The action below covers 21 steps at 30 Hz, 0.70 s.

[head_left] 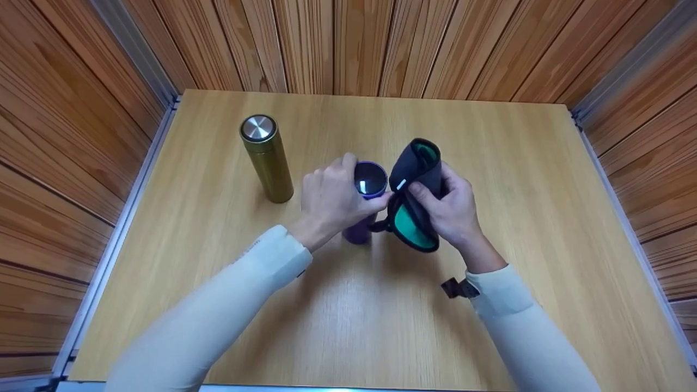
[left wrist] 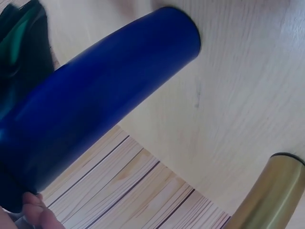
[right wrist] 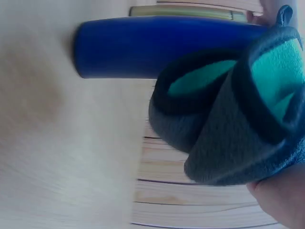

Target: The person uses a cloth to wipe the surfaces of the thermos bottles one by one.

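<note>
A blue-purple flask [head_left: 358, 233] with a dark, shiny top stands on the table. My left hand [head_left: 335, 190] grips it near the top, fingers behind and thumb across the near side. The flask's long body [left wrist: 109, 76] fills much of the left wrist view, its base at the tabletop. My right hand [head_left: 454, 204] holds a folded dark grey cloth [head_left: 416, 179] with a green inner side, black bound edge and small loop, thumb on the near face. The cloth hangs just right of the flask and overlaps it in the right wrist view.
A gold flask [head_left: 272, 169] with a silver-topped lid stands upright to the left of my left hand. The wooden table [head_left: 337, 337] is bordered by plank walls [head_left: 359, 49] at the back and on both sides.
</note>
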Available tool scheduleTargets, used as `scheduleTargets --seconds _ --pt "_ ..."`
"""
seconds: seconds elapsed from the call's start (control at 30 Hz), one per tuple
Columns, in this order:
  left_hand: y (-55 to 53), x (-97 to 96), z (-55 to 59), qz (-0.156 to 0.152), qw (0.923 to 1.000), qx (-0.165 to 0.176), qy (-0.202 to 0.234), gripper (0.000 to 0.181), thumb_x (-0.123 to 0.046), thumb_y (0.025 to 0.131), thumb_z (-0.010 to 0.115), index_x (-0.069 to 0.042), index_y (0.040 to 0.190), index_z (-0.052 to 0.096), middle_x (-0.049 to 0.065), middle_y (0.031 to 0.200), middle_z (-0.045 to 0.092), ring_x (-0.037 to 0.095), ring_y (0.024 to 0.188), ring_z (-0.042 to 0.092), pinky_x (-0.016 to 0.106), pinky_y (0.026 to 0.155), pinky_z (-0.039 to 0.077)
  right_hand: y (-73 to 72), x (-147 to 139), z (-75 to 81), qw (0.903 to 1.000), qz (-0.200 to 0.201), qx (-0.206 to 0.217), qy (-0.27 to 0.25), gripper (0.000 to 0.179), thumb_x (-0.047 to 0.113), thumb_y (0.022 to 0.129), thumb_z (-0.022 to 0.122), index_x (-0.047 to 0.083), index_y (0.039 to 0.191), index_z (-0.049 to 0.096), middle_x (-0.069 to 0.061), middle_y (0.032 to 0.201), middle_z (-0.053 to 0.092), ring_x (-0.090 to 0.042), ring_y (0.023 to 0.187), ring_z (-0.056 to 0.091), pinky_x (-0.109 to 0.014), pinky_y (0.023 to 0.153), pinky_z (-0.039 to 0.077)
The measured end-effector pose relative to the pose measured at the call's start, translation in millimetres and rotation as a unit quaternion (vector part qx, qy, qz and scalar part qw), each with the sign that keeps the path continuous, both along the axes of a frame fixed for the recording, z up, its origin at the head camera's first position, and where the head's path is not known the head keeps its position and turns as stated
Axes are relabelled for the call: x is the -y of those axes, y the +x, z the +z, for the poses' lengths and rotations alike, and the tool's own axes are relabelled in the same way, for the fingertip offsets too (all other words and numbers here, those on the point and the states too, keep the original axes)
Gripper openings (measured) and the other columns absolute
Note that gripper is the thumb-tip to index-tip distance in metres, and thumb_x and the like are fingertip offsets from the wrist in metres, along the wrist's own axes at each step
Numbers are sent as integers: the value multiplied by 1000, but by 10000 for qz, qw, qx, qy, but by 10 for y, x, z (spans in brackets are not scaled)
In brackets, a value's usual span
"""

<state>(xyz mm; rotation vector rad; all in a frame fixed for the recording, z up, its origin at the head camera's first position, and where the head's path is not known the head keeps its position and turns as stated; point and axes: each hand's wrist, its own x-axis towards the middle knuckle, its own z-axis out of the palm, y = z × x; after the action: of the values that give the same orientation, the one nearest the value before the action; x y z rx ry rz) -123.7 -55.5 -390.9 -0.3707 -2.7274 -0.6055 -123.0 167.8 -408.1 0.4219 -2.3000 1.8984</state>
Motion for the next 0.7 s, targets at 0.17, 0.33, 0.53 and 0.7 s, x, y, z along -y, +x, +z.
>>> scheduleTargets --seconds 0.17,0.33,0.53,0.7 --pt "10 24 -39 -39 9990 67 438 66 -67 82 71 -8 111 63 7 96 72 21 77 71 33 67 59 -50 104 189 9961 364 -724 354 38 3 92 74 -2 129 63 -10 110 67 -26 99 60 -33 85 50" --pt "23 61 -99 -101 9976 64 681 67 -66 81 73 -9 114 61 6 99 70 20 82 71 34 71 60 -81 198 343 9862 597 -1332 777 38 4 90 77 -1 127 66 -10 119 64 -21 103 57 -32 84 47" --pt "48 110 -229 -213 9934 120 1124 65 -61 81 77 -8 116 63 6 104 68 20 89 69 35 79 59 -112 328 499 9729 721 -1663 1438 43 17 90 80 2 128 67 -11 124 63 -19 107 59 -36 88 47" --pt "52 122 -298 -279 9868 347 1558 60 -49 81 84 -7 120 65 6 108 69 21 96 70 37 86 58 -101 408 575 9619 795 -1583 2084 47 28 92 78 5 132 65 -10 126 60 -21 105 59 -40 87 47"
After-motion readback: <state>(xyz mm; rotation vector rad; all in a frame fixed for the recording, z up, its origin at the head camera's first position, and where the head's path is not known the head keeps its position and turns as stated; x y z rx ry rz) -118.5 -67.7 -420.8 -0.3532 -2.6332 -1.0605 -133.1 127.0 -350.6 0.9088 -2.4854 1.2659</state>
